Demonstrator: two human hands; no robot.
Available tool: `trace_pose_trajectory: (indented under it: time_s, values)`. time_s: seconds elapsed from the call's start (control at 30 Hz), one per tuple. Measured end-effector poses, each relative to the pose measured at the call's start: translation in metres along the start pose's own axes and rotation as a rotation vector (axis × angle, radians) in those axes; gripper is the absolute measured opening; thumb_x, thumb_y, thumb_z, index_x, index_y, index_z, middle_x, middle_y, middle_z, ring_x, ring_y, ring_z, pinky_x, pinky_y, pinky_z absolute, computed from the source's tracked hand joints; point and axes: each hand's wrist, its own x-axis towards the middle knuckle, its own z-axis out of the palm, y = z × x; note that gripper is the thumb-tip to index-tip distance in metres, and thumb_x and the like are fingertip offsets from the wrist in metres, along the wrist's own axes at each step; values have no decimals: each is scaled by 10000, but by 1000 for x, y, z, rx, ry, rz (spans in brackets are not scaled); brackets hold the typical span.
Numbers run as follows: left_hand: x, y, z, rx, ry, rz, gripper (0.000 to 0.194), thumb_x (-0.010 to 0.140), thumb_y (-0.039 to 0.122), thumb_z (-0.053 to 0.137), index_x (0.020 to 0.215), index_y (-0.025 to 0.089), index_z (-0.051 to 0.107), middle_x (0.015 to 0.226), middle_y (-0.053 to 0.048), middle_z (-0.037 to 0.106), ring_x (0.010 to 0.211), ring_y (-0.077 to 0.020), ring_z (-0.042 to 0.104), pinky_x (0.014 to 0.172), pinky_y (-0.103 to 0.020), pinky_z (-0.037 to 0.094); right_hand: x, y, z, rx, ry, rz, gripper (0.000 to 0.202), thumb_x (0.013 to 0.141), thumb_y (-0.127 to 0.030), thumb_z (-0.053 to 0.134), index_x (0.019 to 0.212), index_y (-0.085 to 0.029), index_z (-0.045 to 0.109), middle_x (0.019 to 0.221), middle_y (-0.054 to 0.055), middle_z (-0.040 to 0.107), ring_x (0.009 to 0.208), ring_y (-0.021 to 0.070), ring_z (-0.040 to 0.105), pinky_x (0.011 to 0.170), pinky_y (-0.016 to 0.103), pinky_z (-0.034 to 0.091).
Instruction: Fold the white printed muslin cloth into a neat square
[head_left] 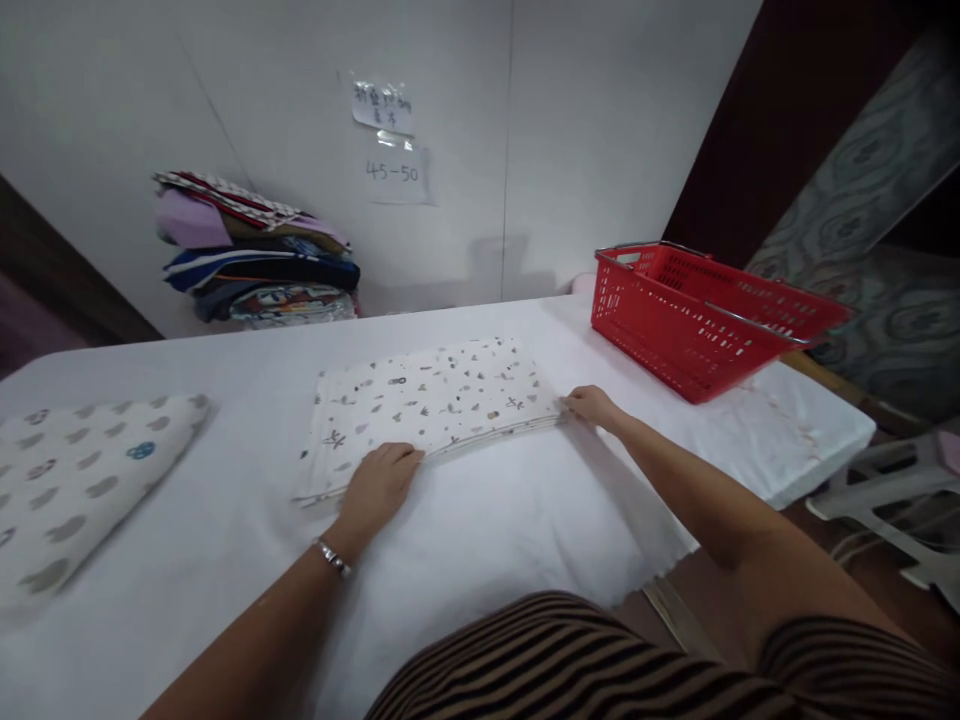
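Note:
A folded white cloth point(442, 395) printed with small grey and brown motifs lies flat in front of me, its layered edge towards my body. My left hand point(381, 485) rests on the left part of that near edge, fingers bent and closed over it. At the cloth's near right corner, my right hand point(591, 405) pinches the layers between thumb and fingers. My palms and some fingertips are hidden from view.
On the left lies another white cloth point(82, 480) with grey shapes. A red plastic basket point(690, 325) stands at the back right of the white-covered table point(480, 540). Folded fabrics point(259, 255) are stacked by the wall, below paper signs point(394, 172). A white stool point(885, 480) is at right.

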Motion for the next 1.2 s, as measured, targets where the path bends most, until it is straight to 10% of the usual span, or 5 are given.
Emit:
trace_pose_trajectory:
  time_s: [0.57, 0.73, 0.93, 1.2]
  values:
    - [-14, 6, -11, 36, 38, -145, 401, 795, 95, 459, 1165, 200, 574, 1129, -92, 614, 1057, -239, 527, 886, -400, 419, 3, -20, 12, -50, -176, 95, 306, 727, -262, 630, 483, -173, 468, 339, -36, 396, 341, 87, 382, 393, 218, 301]
    - [-27, -3, -21, 98, -14, -275, 483, 741, 24, 446, 1183, 188, 546, 1177, -95, 581, 1108, -237, 495, 909, -396, 386, -2, -21, 16, 92, -177, 99, 165, 744, -243, 548, 601, -176, 497, 461, -9, 512, 441, 112, 505, 443, 212, 414]
    - [-25, 0, -32, 138, -89, -336, 367, 799, 25, 389, 1067, 193, 575, 1062, -94, 594, 1020, -230, 512, 832, -377, 389, 0, 9, -3, 441, -69, 123, 108, 707, -288, 568, 731, -203, 505, 569, -19, 550, 479, 115, 540, 511, 236, 496]
    - [-44, 25, -25, 53, -94, -166, 354, 834, 49, 390, 1096, 206, 570, 1046, -83, 611, 980, -220, 526, 832, -370, 402, 1, 61, -2, 89, -75, 129, 72, 697, -288, 545, 726, -244, 496, 422, -23, 494, 392, 166, 488, 399, 272, 390]
